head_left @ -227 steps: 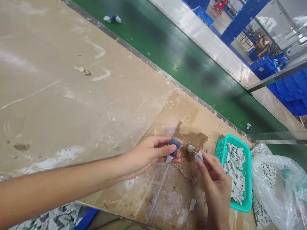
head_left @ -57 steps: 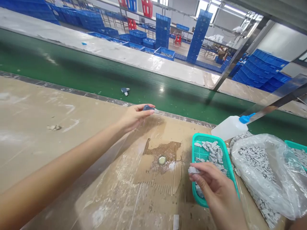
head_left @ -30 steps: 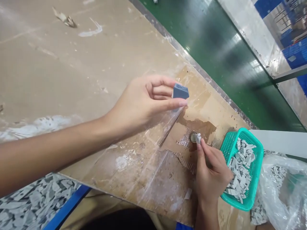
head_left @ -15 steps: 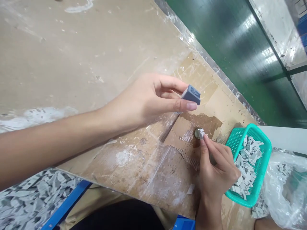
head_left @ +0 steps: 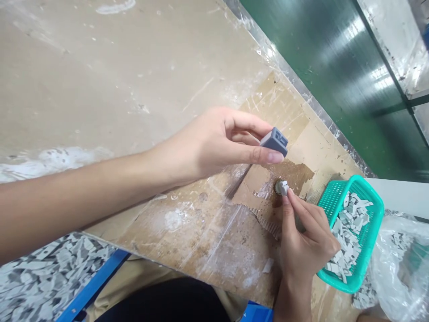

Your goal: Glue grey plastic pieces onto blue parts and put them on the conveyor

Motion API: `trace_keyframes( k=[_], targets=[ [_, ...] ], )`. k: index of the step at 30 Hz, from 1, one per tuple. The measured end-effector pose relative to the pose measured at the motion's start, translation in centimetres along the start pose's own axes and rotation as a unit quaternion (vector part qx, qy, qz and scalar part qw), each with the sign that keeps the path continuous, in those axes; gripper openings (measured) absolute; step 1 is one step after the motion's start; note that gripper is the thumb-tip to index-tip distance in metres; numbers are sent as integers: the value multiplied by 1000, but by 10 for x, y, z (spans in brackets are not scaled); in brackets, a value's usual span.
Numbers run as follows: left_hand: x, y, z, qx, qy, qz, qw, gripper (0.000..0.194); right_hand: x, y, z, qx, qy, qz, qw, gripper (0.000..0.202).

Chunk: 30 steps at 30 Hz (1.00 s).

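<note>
Has dark cloth at the bottom edge, and to its left a blue crate full of gray scraps, just off the near edge of the worktop. Pinches a pale piece in the right hand, with fingers close together, parted only by the piece. Points its free end to the upper left, over the right part of a round cap. Cannot tell contact with the cap from a slight gap, nor read the long axis of a piece so small and partly covered. Includes, under the cap, torn, stained cardboard on the worktop. Holds a dark blue block above the worktop in the left hand, with fingers on its upper and lower sides, parted by its thickness. Turns its recessed face away from the palm, rightward, and a paler side to the upper left. Cannot read its foreshortened long axis for sure. Has a green basket of pale chips beside the right hand, then a clear bag. Ends in a green belt and a metal ledge.
</note>
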State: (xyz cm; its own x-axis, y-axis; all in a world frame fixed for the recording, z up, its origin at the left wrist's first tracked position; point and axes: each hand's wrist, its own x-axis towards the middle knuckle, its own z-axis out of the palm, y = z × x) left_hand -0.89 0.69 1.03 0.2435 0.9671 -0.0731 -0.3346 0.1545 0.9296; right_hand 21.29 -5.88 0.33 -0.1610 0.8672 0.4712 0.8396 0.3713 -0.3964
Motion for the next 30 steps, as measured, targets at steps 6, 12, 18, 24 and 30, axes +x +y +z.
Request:
trace_keyframes(
  k=[6,12,18,24,30],
  targets=[
    [-4,-13,6,21,-1,-32,999,13,0,-6,-4,50,39,70,996,22],
    [-18,-19,27,9,-44,-123,991,14,0,-12,-10,169,82,72,980,26],
    [-24,-13,36,-22,-58,-100,993,18,0,-17,-14,207,45,32,977,32],
    [-25,-10,38,-8,-67,-103,992,15,-2,-19,-19,208,-9,25,978,36],
    [-31,-11,42,77,-45,-46,995,11,-5,-20,-24,192,-34,48,980,38]
  ],
)
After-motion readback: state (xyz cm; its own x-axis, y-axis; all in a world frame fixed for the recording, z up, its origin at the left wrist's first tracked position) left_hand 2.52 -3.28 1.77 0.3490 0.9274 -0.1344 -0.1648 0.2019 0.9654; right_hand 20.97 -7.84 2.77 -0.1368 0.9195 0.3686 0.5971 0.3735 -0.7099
